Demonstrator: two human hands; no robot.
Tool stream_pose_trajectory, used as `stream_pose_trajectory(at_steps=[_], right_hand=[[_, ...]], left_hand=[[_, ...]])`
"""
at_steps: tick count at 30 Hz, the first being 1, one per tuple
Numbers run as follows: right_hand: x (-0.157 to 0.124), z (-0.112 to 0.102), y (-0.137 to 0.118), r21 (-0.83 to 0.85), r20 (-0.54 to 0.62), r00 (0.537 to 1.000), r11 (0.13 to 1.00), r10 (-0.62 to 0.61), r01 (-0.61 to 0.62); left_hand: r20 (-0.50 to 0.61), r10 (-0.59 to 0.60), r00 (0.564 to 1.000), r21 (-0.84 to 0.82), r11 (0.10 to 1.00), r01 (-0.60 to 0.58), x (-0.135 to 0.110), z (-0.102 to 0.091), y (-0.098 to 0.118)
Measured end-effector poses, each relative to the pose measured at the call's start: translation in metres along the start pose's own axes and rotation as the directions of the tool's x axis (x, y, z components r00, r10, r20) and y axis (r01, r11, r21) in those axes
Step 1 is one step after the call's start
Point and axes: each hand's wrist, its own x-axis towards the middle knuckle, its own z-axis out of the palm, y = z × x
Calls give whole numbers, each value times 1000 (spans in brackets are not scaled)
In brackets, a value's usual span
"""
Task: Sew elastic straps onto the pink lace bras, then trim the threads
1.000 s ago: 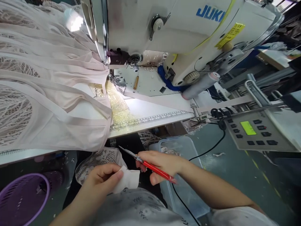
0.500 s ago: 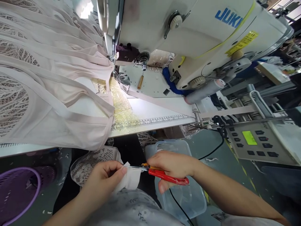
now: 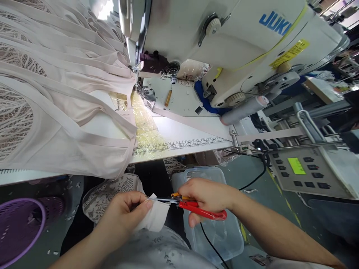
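Observation:
Below the table edge, my left hand (image 3: 125,211) pinches a small white fabric piece (image 3: 156,216) between thumb and fingers. My right hand (image 3: 206,194) is closed round red-handled thread snips (image 3: 196,207), whose metal blades point left and touch the top edge of the white piece. A lace-patterned garment piece (image 3: 112,190) lies in my lap behind the left hand. Both hands sit close together over my lap.
A white Juki sewing machine (image 3: 238,41) stands on the table (image 3: 179,130) above. Pale pink garments (image 3: 56,112) with lace lie piled at the left. A clear plastic bin (image 3: 221,235) sits under my right hand, a purple basket (image 3: 17,228) lower left, a control panel (image 3: 305,170) right.
My right hand swung the snips from pointing up-left to lying level, and brought the blades to the white piece held by my left hand. The view shifted slightly.

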Motion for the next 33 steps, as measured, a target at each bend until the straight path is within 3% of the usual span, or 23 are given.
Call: stream_pose_trajectory(at_steps=[7, 10, 13, 16, 18, 21, 23, 26, 28, 30, 33], right_hand=[[1, 11, 10, 78, -85, 995, 996, -45, 51], [3, 16, 14, 119, -220, 975, 991, -39, 67], [6, 19, 7, 163, -445, 895, 980, -27, 111], [15, 26, -10, 127, -603, 790, 964, -113, 235], [23, 32, -20, 68, -616, 765, 954, -190, 292], [32, 40, -22, -40, -614, 759, 970, -214, 242], [33, 43, -13, -117, -646, 743, 985, -174, 129], [23, 43, 9, -168, -721, 689, 984, -75, -68], [12, 42, 23, -148, -765, 644, 976, -11, -159], [1, 42, 33, -140, -805, 593, 960, 32, -241], [-12, 41, 33, -182, -853, 521, 929, 13, -321]], left_hand=[[9, 46, 999, 34, 998, -46, -2, -1, -1], [-7, 110, 994, 81, 991, -109, -3, -2, -6], [-82, 193, 978, 131, 975, -181, -3, -3, -12], [-145, 289, 946, 256, 935, -247, 2, 0, -11], [-107, 359, 927, 358, 884, -301, 8, 3, -7], [-33, 443, 896, 448, 808, -383, 19, 4, -6], [-28, 542, 840, 526, 723, -449, 23, -3, -17], [1, 680, 734, 739, 493, -458, 22, -25, -54], [68, 680, 730, 869, 319, -378, 15, -41, -87], [88, 649, 756, 948, 177, -263, 8, -53, -118], [2, 631, 776, 991, 102, -86, 2, -65, -148]])
